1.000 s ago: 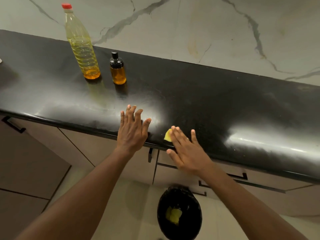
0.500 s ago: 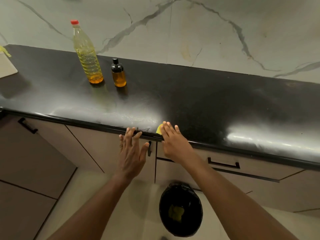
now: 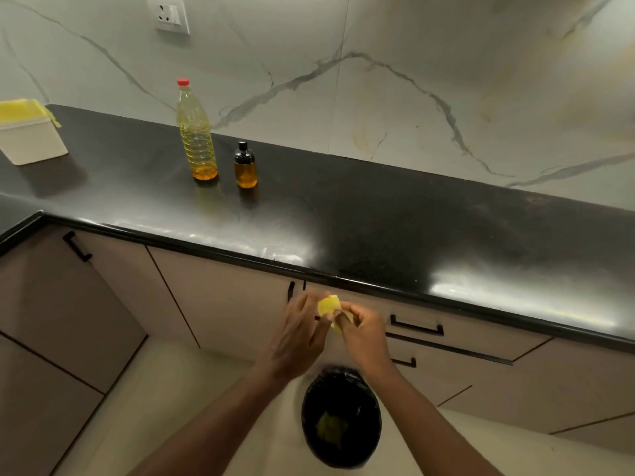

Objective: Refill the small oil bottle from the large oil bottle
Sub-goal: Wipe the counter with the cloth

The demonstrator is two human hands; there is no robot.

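Observation:
The large oil bottle (image 3: 196, 132), clear plastic with a red cap and a little yellow oil at its base, stands capped at the back left of the black counter (image 3: 395, 228). Just right of it stands the small oil bottle (image 3: 245, 165), amber with a black cap on. Both hands are off the counter, in front of the cabinet doors below its edge. My left hand (image 3: 299, 334) and my right hand (image 3: 360, 334) together pinch a small crumpled yellow tissue (image 3: 329, 305) between their fingertips.
A black-lined bin (image 3: 341, 416) with yellow scraps inside stands on the floor right under my hands. A white box (image 3: 29, 139) holding yellow tissue sits at the counter's far left. Cabinet drawers with black handles (image 3: 416, 326) run below the counter. A wall socket (image 3: 168, 13) is above.
Both hands left the counter's front edge and dropped below it. The yellow tissue that the right hand pressed on the counter is now pinched by both hands above the bin.

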